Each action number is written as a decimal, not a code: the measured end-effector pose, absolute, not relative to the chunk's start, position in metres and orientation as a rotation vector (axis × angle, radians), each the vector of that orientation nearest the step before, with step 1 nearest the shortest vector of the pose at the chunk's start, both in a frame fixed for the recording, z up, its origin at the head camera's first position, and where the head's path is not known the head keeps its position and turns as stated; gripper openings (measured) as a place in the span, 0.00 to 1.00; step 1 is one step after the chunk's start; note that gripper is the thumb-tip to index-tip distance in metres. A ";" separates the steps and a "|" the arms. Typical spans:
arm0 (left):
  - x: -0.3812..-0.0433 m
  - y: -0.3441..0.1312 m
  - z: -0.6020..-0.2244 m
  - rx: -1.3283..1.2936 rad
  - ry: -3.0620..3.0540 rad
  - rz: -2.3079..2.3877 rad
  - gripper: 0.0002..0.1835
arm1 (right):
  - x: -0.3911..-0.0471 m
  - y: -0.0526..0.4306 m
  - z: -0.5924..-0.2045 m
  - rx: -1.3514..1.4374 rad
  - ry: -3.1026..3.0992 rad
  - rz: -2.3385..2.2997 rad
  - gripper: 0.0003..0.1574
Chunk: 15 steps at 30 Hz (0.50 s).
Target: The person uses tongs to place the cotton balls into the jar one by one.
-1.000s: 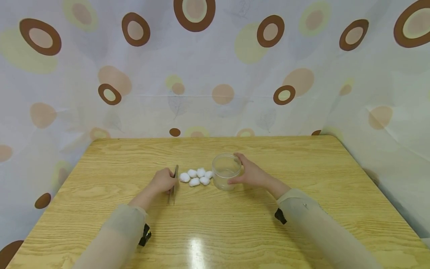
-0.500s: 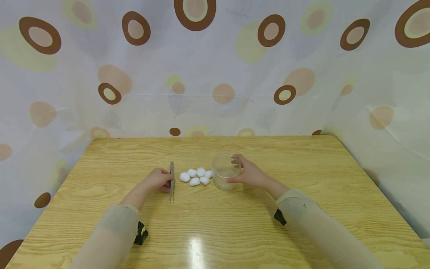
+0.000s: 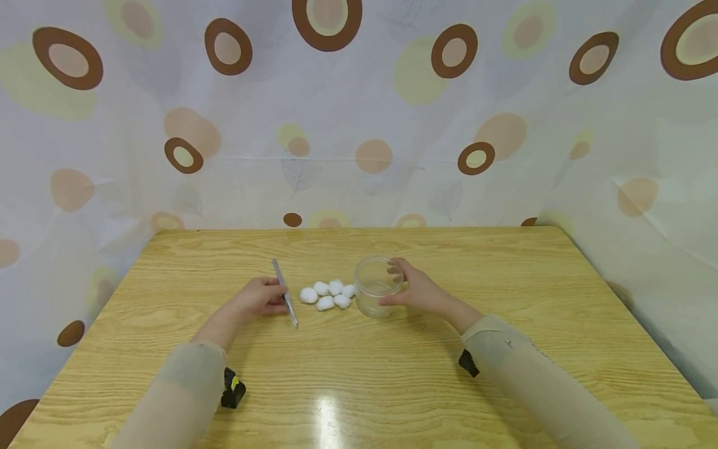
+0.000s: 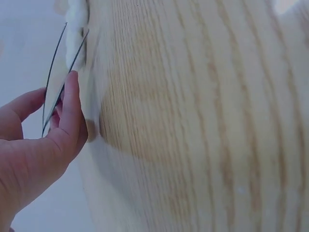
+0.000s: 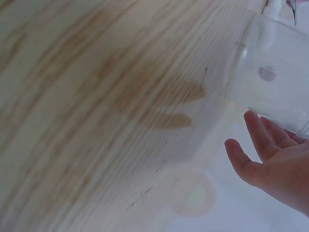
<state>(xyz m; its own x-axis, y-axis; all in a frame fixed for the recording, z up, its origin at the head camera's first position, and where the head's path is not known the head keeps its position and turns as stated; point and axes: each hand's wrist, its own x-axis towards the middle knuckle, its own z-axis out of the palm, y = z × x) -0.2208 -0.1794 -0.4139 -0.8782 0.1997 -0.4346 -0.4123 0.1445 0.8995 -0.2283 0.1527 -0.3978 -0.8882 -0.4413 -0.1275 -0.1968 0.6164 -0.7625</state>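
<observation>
My left hand [image 3: 258, 297] pinches a pair of metal tweezers [image 3: 288, 304] between thumb and fingers, left of the cotton balls. Seen from the left wrist, the tweezers [image 4: 51, 65] have their two arms spread apart, tips away from the palm and nothing between them. Several white cotton balls [image 3: 325, 304] lie in a loose cluster mid-table. Just right of them stands a clear round jar [image 3: 369, 288], upright and see-through. My right hand [image 3: 422, 292] holds it from the right, thumb at the front and fingers behind. In the right wrist view the fingers curve beside the jar [image 5: 289, 58].
A wooden table [image 3: 359, 374] spreads under everything. A patterned curtain [image 3: 336, 112] hangs along its back edge and both sides. Black wrist straps [image 3: 233, 390] show under the sleeves.
The left hand has shifted slightly left and turned the tweezers, so their upper end swings left and the tips point towards the right front. The right hand and jar stay put.
</observation>
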 end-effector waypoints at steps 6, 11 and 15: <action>-0.220 -0.183 -0.412 -0.235 1.910 1.896 0.26 | -0.229 0.154 -0.398 -0.522 2.548 -1.133 0.60; -0.219 -0.187 -0.411 -0.187 1.951 1.935 0.24 | -0.229 0.153 -0.396 -0.514 2.534 -1.146 0.60; -0.218 -0.187 -0.410 -0.132 2.012 1.971 0.17 | -0.228 0.153 -0.395 -0.497 2.524 -1.153 0.60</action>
